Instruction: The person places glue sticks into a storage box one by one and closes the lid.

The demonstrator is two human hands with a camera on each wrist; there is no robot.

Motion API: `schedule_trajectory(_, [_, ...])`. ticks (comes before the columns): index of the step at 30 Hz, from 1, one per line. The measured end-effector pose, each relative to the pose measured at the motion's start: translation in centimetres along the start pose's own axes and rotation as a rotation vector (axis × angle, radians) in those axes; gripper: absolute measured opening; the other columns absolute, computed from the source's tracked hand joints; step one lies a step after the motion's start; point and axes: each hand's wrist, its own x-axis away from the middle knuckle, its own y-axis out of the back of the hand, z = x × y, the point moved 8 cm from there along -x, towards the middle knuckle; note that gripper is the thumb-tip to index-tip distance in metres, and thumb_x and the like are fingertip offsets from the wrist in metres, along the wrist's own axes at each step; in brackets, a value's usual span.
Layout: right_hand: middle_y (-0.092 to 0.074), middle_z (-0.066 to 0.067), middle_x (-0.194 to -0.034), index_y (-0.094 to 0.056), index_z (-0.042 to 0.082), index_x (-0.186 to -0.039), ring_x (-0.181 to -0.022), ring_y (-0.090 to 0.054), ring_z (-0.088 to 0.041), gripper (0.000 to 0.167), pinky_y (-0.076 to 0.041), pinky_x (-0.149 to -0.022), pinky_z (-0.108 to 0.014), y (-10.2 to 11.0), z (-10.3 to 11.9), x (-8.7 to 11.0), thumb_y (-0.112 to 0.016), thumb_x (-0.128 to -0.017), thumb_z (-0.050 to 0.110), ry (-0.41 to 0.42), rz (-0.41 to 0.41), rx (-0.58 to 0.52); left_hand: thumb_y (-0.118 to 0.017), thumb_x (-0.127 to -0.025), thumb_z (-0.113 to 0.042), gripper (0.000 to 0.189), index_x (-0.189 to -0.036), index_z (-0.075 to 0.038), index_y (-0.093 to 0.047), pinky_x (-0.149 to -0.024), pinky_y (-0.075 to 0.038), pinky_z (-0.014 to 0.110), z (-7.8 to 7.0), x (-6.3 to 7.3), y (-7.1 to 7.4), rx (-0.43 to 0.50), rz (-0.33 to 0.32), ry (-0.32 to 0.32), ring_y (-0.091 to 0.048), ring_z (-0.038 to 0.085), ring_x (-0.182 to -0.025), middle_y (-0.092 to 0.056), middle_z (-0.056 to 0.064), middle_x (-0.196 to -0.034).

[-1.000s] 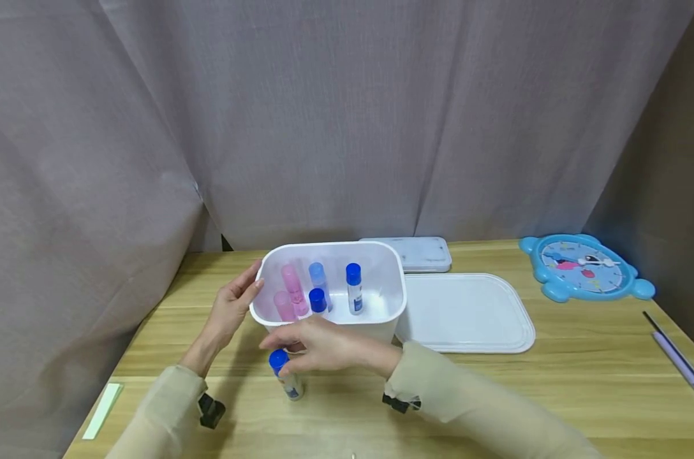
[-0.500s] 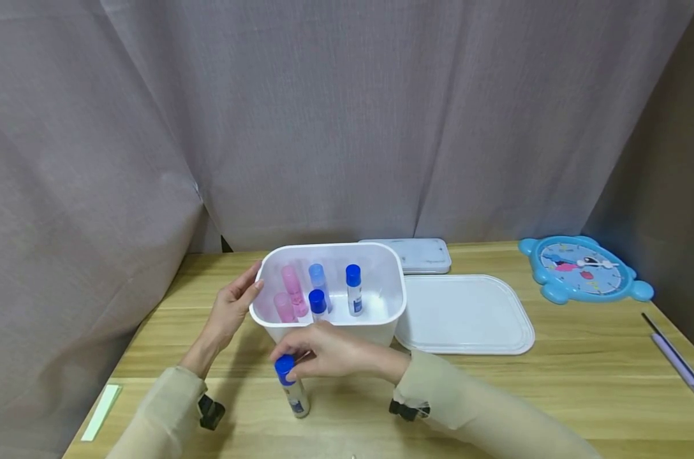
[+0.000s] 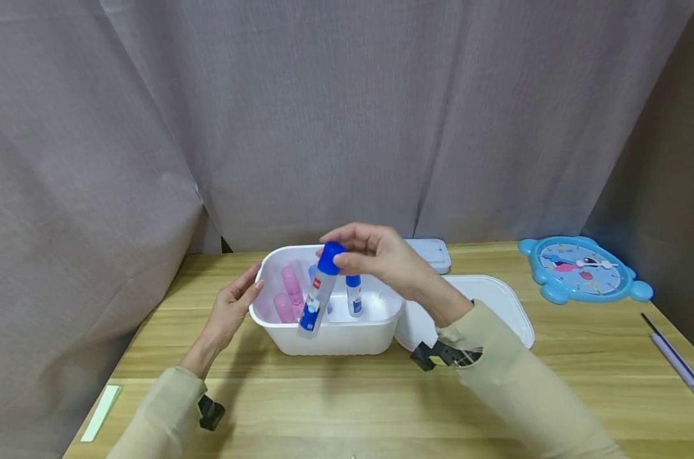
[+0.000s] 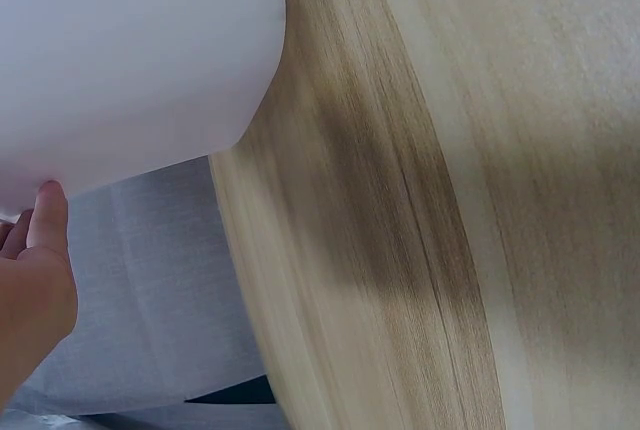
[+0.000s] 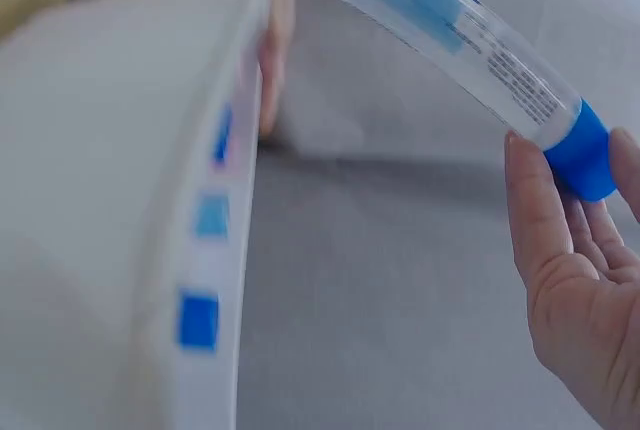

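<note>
A clear glue stick [image 3: 317,303] with a dark blue cap hangs tilted over the front rim of a white plastic bin [image 3: 347,341]. My right hand [image 3: 376,255] pinches it by the cap between thumb and fingers; in the right wrist view the cap [image 5: 580,155] sits at the fingertips. Inside the bin stand two pink glue sticks [image 3: 292,284] at the left and a blue-capped one [image 3: 354,296] toward the right; others are partly or wholly hidden behind the held stick. My left hand [image 3: 232,303] rests against the bin's left outer wall near the rim, fingers fairly straight.
Right of the bin lies a white lid [image 3: 510,312], partly under my right forearm. Behind it is a pale flat case [image 3: 434,255]. A blue toy clock [image 3: 588,264] lies far right, with thin pen-like sticks [image 3: 682,370] nearer. A pale green strip [image 3: 101,413] lies at the left edge.
My right hand has lifted the glue stick off the table in front of the bin and carried it up and rightward over the bin's rim. The left hand and bin stay put.
</note>
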Motion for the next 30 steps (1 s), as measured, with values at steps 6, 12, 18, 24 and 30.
schedule_trajectory(6, [-0.065,-0.015,-0.116,-0.055,-0.002,-0.122,-0.099,-0.064,-0.016,0.032,-0.054,-0.089,-0.033,3.6,-1.5,-0.7,-0.060,-0.092,0.008,-0.049,-0.063,0.025,-0.049,-0.099,-0.017,0.052,-0.145,-0.002,-0.031,-0.100,-0.042,0.026,0.0,0.0,0.1,-0.010,-0.004,0.005,-0.040,0.027,-0.131,-0.035,0.017,-0.148])
schedule_trajectory(12, [-0.065,-0.014,-0.114,-0.057,-0.004,-0.118,-0.098,-0.062,-0.015,0.031,-0.053,-0.089,-0.030,2.6,-5.8,-1.5,-0.063,-0.089,0.005,-0.116,0.213,0.146,-0.049,-0.099,-0.018,0.052,-0.146,-0.003,-0.031,-0.096,-0.044,0.021,0.1,0.0,0.0,-0.010,0.001,0.004,-0.040,0.029,-0.131,-0.035,0.017,-0.148])
schedule_trajectory(18, [-0.065,-0.010,-0.104,-0.059,-0.005,-0.111,-0.096,-0.060,-0.013,0.027,-0.052,-0.087,-0.026,0.6,-8.2,-1.4,-0.065,-0.087,0.002,-0.107,0.438,0.259,-0.049,-0.099,-0.017,0.052,-0.146,-0.002,-0.031,-0.092,-0.046,0.014,0.2,0.1,-0.1,0.001,-0.004,-0.004,-0.041,0.029,-0.129,-0.037,0.017,-0.147])
schedule_trajectory(24, [-0.066,-0.012,-0.099,-0.057,-0.008,-0.109,-0.094,-0.062,-0.014,0.024,-0.053,-0.086,-0.028,-0.3,-9.0,-1.1,-0.063,-0.086,-0.003,-0.120,0.546,0.269,-0.049,-0.099,-0.016,0.053,-0.146,-0.001,-0.030,-0.095,-0.045,0.017,0.1,0.1,0.0,0.004,-0.004,-0.016,-0.040,0.028,-0.130,-0.035,0.017,-0.148])
schedule_trajectory(30, [-0.064,-0.011,-0.102,-0.058,-0.006,-0.109,-0.098,-0.061,-0.014,0.023,-0.053,-0.088,-0.027,-0.6,-9.2,-1.0,-0.062,-0.086,-0.004,-0.139,0.585,0.302,-0.049,-0.099,-0.016,0.052,-0.146,-0.002,-0.030,-0.095,-0.045,0.020,-0.1,0.0,0.0,0.010,-0.006,-0.015,-0.041,0.029,-0.129,-0.035,0.016,-0.149])
